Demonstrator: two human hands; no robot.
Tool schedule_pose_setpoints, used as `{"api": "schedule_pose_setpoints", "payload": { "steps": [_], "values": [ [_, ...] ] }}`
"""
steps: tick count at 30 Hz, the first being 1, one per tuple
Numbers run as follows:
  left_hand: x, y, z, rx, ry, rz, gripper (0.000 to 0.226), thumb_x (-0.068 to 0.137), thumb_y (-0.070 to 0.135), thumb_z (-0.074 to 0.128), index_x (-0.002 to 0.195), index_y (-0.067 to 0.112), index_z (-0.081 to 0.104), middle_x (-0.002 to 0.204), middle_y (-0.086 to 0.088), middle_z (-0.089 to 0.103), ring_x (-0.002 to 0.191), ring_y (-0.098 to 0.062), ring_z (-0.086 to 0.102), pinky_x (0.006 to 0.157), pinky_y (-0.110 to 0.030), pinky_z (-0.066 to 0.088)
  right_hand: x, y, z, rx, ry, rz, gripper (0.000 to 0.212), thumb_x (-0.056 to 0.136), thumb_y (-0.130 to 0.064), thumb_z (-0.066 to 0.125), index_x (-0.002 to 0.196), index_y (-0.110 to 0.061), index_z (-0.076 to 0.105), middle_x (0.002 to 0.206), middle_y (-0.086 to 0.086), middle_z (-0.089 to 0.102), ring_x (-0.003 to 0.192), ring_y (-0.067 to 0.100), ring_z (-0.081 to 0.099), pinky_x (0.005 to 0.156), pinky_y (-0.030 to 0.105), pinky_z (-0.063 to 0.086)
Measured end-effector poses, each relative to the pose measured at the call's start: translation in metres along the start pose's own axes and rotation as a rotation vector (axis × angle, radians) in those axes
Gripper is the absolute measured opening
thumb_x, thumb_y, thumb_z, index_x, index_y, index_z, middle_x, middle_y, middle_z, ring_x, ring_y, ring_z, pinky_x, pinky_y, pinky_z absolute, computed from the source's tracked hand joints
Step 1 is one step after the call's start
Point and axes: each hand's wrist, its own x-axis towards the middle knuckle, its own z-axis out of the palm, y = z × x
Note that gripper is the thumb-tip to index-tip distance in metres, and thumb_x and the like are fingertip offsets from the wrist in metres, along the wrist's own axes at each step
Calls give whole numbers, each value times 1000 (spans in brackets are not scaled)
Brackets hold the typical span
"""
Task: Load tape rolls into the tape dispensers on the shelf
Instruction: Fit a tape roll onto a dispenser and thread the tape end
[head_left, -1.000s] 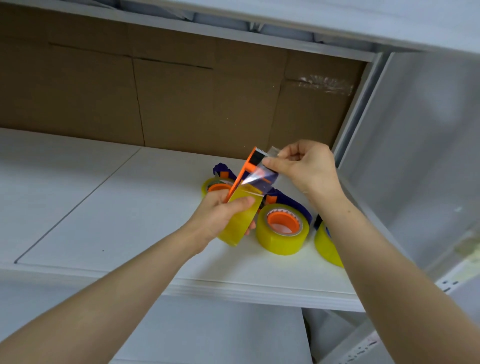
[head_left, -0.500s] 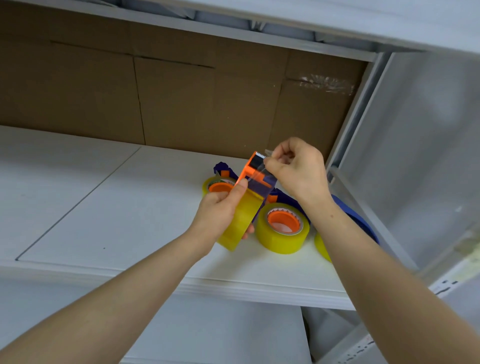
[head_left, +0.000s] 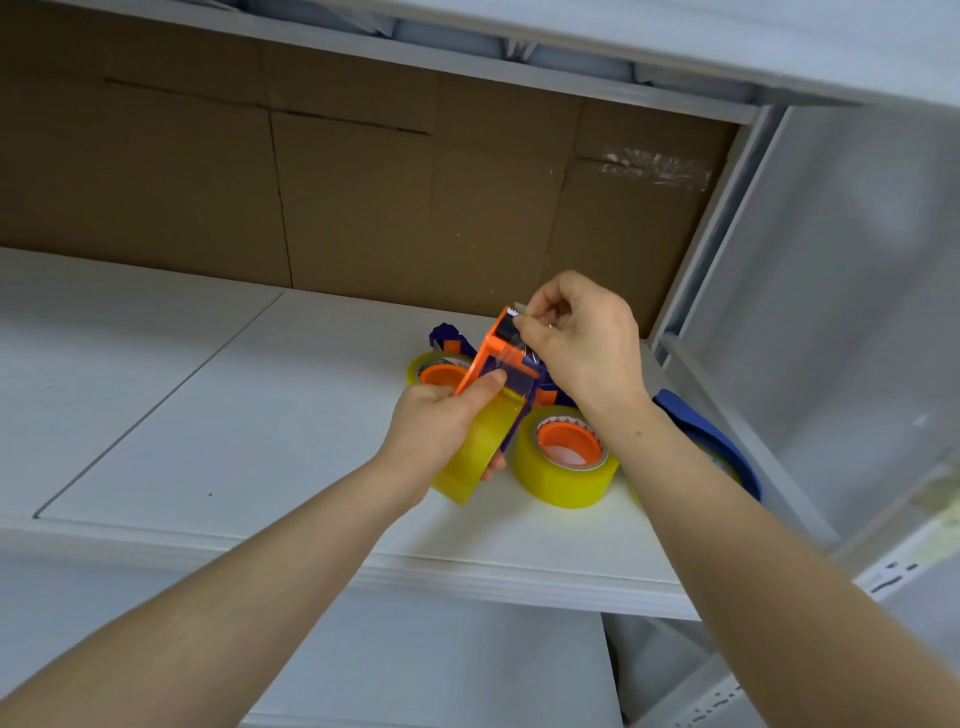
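White shelf (head_left: 208, 415), brown cardboard backing (head_left: 363, 208) behind it, pale upright post (head_left: 727, 218) at the right end.

1. Tape dispenser (head_left: 485, 358): orange frame, held clear above the right part of the shelf, tilted, toothed cutter uppermost.
2. Tape roll (head_left: 478, 457): yellow, seated in the lower end of the dispenser.
3. Tape strip (head_left: 519, 371): clear, drawn from the roll up the frame to the cutter.
4. Left hand (head_left: 441, 431): fingers curled round roll and dispenser from below, thumb (head_left: 485, 384) pressed flat on the strip beside the orange frame. Forearm reaches in from lower left, wrist straight.
5. Right hand (head_left: 582, 343): thumb and forefinger pinch the free end of the strip at the cutter teeth; remaining fingers folded into the palm. Back of hand faces the camera, forearm enters from lower right.
6. Loose roll (head_left: 566, 462): yellow, orange core, flat on the shelf just right of the held roll.
7. Second roll (head_left: 436, 371): yellow, orange core, on the shelf behind the left hand, purple dispenser part (head_left: 447, 335) beside it.
8. Blue dispenser (head_left: 711, 441): on the shelf by the post, partly hidden by the right forearm.
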Motion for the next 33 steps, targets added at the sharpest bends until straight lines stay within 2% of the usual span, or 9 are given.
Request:
{"api": "schedule_pose_setpoints", "payload": {
  "steps": [2,5,7,11,13,17,20,24,33],
  "values": [
    [1,0,0,2,14,6,26,84,34,66,68,13,64,52,-11,65,41,-25,60,42,-28,52,1,0,2,-6,-8,-13,15,82,-9,65,78,-18,55,78,-6,57,72,9,52,57,15,39],
    [2,0,0,13,30,19,25,84,31,67,68,12,63,50,-11,64,41,-27,61,44,-30,53,3,0,4,-17,-24,-41,15,82,-14,68,78,-18,54,78,-7,55,71,8,50,55,11,34],
    [4,0,-1,22,38,26,25,84,31,66,70,11,63,51,-11,64,42,-28,61,44,-32,54,4,-4,5,-20,-44,-70,15,81,-18,70,78,-18,55,78,-8,55,72,8,51,57,13,37],
    [3,0,1,80,19,29,27,84,32,66,69,9,63,57,-17,65,46,-32,62,51,-40,56,9,-11,4,-4,-139,-95,16,79,-21,73,76,-17,58,77,-4,59,73,14,59,63,25,49],
    [1,0,0,40,9,-8,30,84,35,66,72,8,63,55,-15,64,42,-28,60,45,-32,52,17,-10,-2,69,-219,-11,20,76,-21,76,72,-20,57,72,-3,61,70,15,63,64,28,53],
    [-1,1,-4,29,-33,-27,39,79,42,69,75,4,65,53,-13,63,37,-21,57,42,-26,49,28,-4,-21,258,-431,162,25,67,-13,81,73,-19,58,69,-4,59,60,7,58,52,16,50],
    [-3,2,-4,41,-37,-26,37,75,38,74,75,3,66,54,-15,62,36,-21,55,43,-26,50,31,2,-27,304,-513,185,30,65,-1,80,76,-17,59,74,-4,58,65,6,56,60,18,53],
    [-4,4,-2,40,-56,-46,29,76,29,75,79,2,66,54,-15,61,36,-20,55,42,-26,50,29,10,-22,288,-424,138,31,66,1,80,75,-22,59,76,-5,59,74,11,58,75,28,54],
    [-6,8,-3,86,-101,-87,28,77,31,74,75,5,64,51,-12,63,36,-19,55,46,-26,51,18,21,-6,238,-273,-79,36,67,-6,81,73,-31,54,80,-13,57,75,6,56,70,21,51]
  ]
}}
